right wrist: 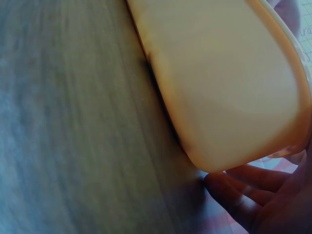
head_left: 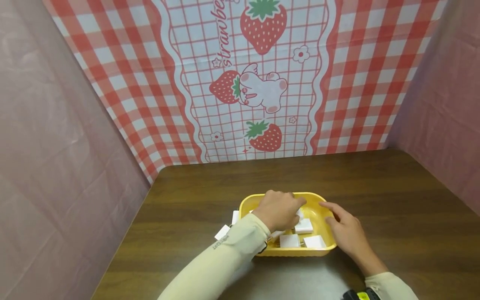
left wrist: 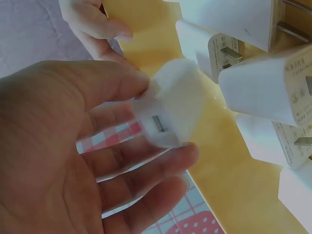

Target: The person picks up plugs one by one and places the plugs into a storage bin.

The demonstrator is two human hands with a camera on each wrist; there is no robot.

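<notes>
My left hand (head_left: pixel 279 210) reaches over a shallow yellow plastic basket (head_left: pixel 318 252). In the left wrist view its thumb and fingers pinch a white USB charger plug (left wrist: pixel 183 105), its slot facing the palm. Several more white charger plugs (head_left: pixel 289 241) lie in the basket, their metal prongs showing in the left wrist view. My right hand (head_left: pixel 348 233) holds the basket's right end, thumb and index finger over the rim. In the right wrist view its lower fingers (right wrist: pixel 234 195) are against the outer corner. The left forearm hides part of the basket.
Two white plugs (head_left: pixel 223 232) lie outside the basket, by its left end. The brown wooden table (head_left: pixel 375 187) ends at a red-and-white strawberry cloth (head_left: pixel 262 141). Pinkish curtains (head_left: pixel 60 166) hang at both sides.
</notes>
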